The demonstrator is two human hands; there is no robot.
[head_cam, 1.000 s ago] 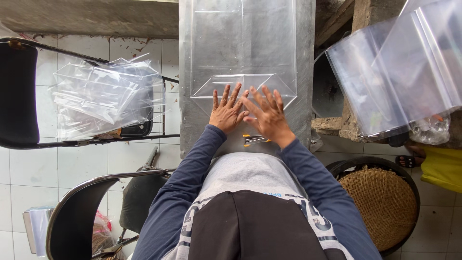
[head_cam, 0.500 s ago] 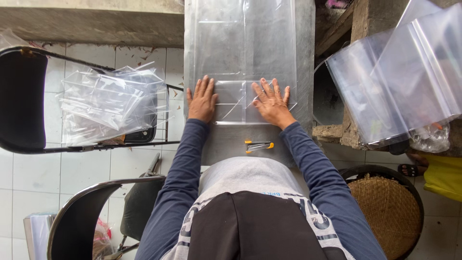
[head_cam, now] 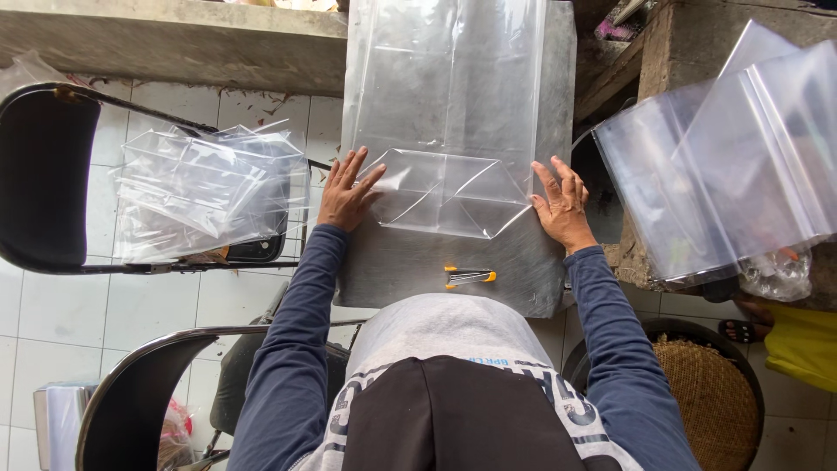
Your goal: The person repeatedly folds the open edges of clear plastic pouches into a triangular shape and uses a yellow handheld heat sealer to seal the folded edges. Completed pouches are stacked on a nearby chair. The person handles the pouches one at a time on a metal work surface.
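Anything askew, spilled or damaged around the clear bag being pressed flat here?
Nothing stands out. The clear bag lies squarely on the metal table, folded end flat between left hand and right hand. No spills or tears visible.

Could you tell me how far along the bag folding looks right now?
Folded bags are piled on the chair. In hand: left hand and right hand press flat on the clear bag, its bottom creased. Unfolded sheets wait at right.

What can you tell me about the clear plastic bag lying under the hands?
The clear plastic bag lies flat on the grey metal table, glossy and see-through. Its near end is folded up into a flattened bottom with diagonal creases. The left hand presses its left edge and the right hand its right corner.
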